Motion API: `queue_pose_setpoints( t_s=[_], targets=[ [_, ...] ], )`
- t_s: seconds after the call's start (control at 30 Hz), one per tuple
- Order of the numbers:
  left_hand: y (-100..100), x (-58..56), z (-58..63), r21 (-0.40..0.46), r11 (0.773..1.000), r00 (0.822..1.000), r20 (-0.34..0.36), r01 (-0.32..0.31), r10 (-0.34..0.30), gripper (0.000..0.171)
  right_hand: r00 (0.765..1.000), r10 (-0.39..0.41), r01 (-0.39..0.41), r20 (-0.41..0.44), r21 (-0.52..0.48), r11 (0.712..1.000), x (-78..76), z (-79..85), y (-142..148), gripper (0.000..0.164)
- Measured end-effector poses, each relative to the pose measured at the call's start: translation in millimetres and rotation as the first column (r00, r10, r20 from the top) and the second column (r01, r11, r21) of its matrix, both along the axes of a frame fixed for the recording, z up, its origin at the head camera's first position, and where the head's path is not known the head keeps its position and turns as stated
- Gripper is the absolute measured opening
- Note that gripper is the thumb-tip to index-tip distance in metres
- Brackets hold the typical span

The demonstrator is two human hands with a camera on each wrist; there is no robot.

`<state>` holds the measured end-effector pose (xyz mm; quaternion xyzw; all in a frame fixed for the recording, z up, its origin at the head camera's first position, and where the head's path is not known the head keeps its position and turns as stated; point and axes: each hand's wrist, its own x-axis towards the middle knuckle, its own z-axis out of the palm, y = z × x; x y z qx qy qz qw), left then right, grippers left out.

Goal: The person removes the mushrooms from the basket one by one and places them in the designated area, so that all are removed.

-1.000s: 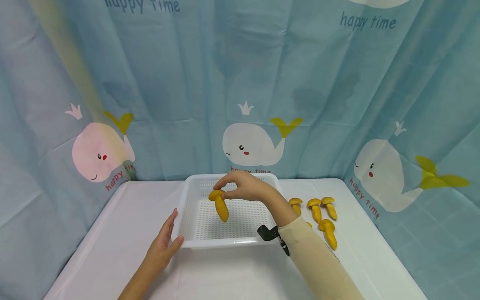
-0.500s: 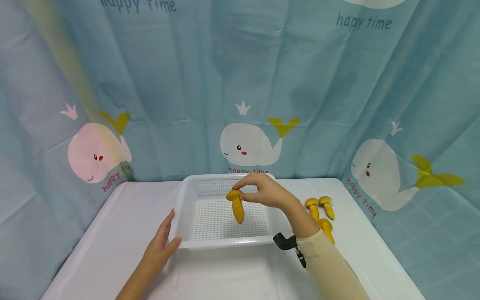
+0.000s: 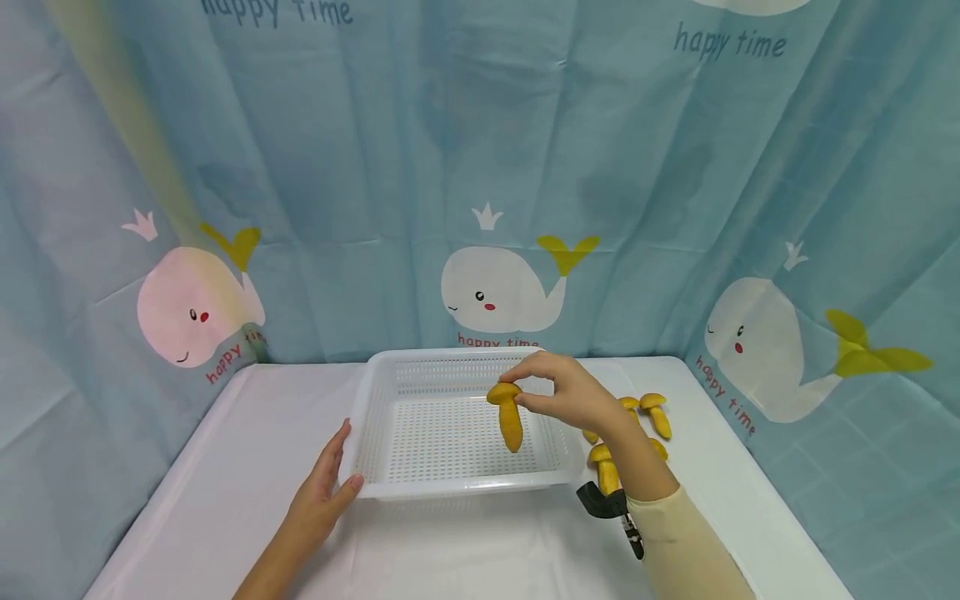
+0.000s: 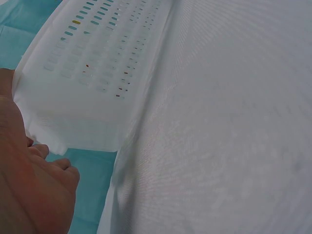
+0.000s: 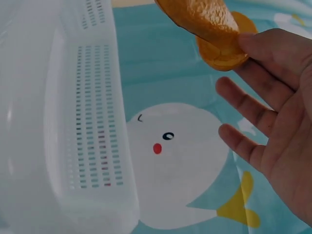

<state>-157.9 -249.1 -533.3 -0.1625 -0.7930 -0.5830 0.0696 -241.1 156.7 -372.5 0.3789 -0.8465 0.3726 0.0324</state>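
My right hand (image 3: 573,396) pinches a yellow mushroom (image 3: 511,425) by its cap, thumb against index finger, above the right half of a white plastic basket (image 3: 465,483). The stem points down in the head view. Seen from the right wrist, the mushroom (image 5: 200,19) sits at the thumb tip while the other fingers (image 5: 243,105) spread apart. At the basket's near left corner, my left hand (image 3: 318,492) rests with fingers extended along the side and thumb at the rim. Part of that hand (image 4: 44,185) shows beside the basket's wall (image 4: 73,107) in the left wrist view.
Several more yellow mushrooms (image 3: 657,417) lie on the white table (image 3: 750,517) right of the basket, some partly behind the right forearm. A black wrist mount (image 3: 603,500) sticks out from the right wrist. A blue whale-print curtain (image 3: 360,167) hangs behind.
The right hand has moved to the right with the mushroom, from the basket's left part to its right part. The left hand keeps its place at the corner.
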Motion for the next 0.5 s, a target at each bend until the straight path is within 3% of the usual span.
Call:
queue_pose_setpoints(
  t_s=[0.27, 0.5],
  targets=[
    [0, 1.6, 2.6, 0.005, 1.0, 1.0, 0.003, -0.005, 0.005, 0.082, 0.999, -0.042, 0.041, -0.023, -0.05, 0.998, 13.2, -9.3, 24, 0.029],
    [3, 2.2, 4.2, -0.001, 1.0, 1.0, 0.003, -0.014, 0.014, 0.081, 0.988, -0.154, 0.153, -0.021, -0.047, 0.987, 24.3, -20.9, 54, 0.029]
  ],
)
